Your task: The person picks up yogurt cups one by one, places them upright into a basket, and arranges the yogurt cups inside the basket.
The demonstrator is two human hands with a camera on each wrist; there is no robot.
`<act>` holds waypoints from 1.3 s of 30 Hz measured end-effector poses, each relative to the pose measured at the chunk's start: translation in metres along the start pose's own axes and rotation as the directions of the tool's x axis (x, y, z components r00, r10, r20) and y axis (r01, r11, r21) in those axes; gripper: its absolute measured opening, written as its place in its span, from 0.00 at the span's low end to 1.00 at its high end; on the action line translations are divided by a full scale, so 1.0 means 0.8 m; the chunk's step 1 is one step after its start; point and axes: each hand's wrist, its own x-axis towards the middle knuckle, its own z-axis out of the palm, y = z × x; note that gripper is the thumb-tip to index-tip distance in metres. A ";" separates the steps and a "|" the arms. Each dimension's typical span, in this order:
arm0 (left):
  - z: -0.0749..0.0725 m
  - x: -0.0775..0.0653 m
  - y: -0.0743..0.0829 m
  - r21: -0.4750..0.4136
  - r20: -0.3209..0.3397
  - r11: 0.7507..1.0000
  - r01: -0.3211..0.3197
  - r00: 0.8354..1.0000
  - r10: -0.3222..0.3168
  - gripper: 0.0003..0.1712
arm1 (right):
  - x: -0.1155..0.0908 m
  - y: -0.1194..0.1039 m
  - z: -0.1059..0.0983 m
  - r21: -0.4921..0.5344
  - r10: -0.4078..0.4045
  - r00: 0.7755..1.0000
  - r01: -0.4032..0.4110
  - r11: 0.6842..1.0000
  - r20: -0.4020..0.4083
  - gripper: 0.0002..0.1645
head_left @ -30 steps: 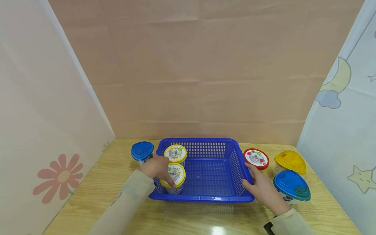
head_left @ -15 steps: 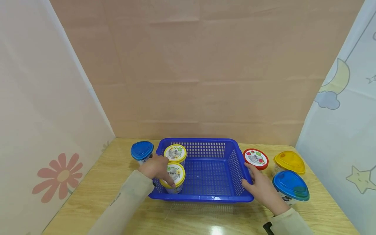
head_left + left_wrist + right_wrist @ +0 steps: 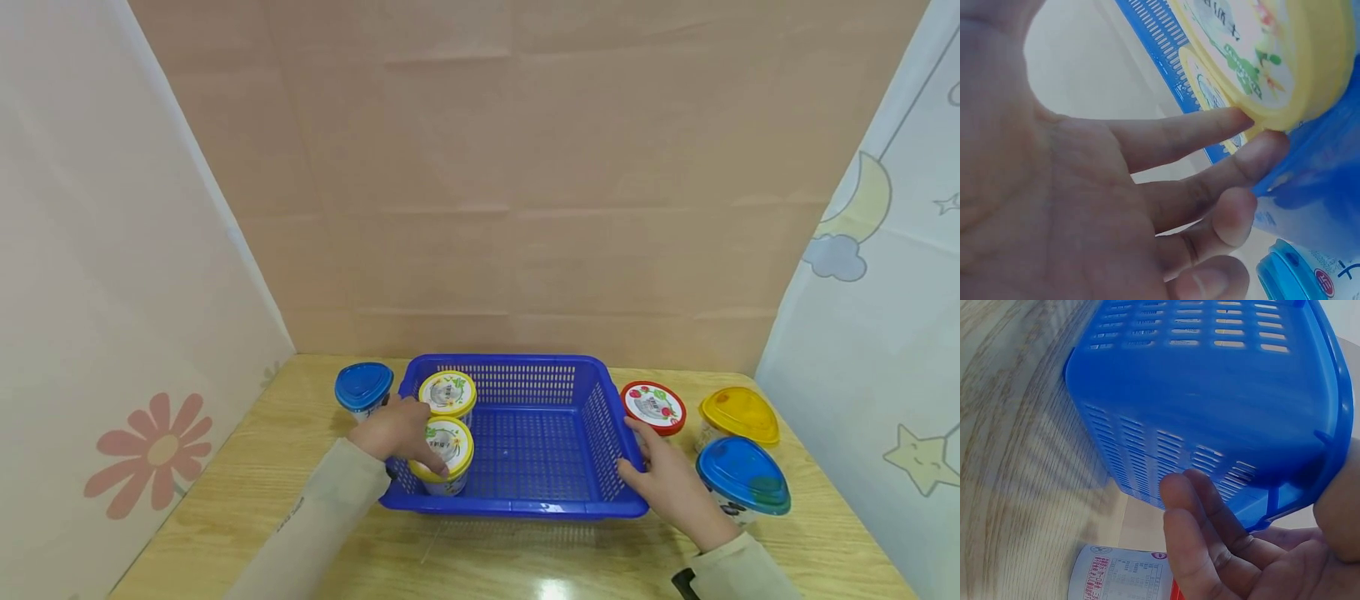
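Observation:
A blue plastic basket [image 3: 525,505] stands on the table with two yellow-lidded tubs in its left part. My left hand [image 3: 393,432] reaches over its left side and holds the front tub [image 3: 448,447] at the lid, thumb across the front edge. In the left wrist view a fingertip [image 3: 1238,120] touches that yellow lid [image 3: 1310,69]; the thumb's tip is out of that view. Behind it sits the other yellow-lidded tub [image 3: 447,393]. My right hand [image 3: 669,483] grips the basket's right side, thumb at the rim, fingers [image 3: 1194,519] against the outer wall.
Left of the basket stands a blue-lidded tub [image 3: 364,386], partly behind my left hand. To the right are a red-lidded tub [image 3: 652,406], a yellow-lidded tub [image 3: 740,415] and a large blue-lidded tub [image 3: 744,475]. Cloth walls [image 3: 480,208] enclose the table's back and sides.
Both hands keep nearly the same places. My left hand and sleeve shift very slightly to the left; the basket and tubs stay put.

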 end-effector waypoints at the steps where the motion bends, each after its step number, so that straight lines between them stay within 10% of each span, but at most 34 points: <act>1: 0.000 0.000 -0.002 -0.006 -0.016 1.000 -0.011 1.000 0.011 0.49 | 0.000 0.000 0.000 -0.001 -0.002 1.000 0.002 1.000 -0.001 0.43; 12: -0.032 -0.001 -0.040 -0.187 -0.242 0.982 -0.007 0.969 -0.039 0.23 | -0.001 0.001 0.002 -0.007 -0.008 1.000 0.007 1.000 -0.014 0.43; 18: -0.040 0.007 -0.078 -0.240 -0.380 0.969 0.067 0.911 -0.157 0.25 | -0.001 0.001 0.001 -0.003 -0.006 1.000 0.006 1.000 -0.006 0.43; 25: -0.032 0.016 -0.110 -0.294 -0.388 0.939 0.177 0.876 -0.287 0.43 | -0.001 0.001 0.001 -0.008 -0.003 1.000 0.003 1.000 -0.008 0.43; 39: 0.004 0.047 -0.155 -0.388 -0.270 0.898 0.208 0.906 -0.327 0.61 | -0.002 -0.001 0.002 -0.022 0.001 1.000 -0.002 1.000 -0.013 0.44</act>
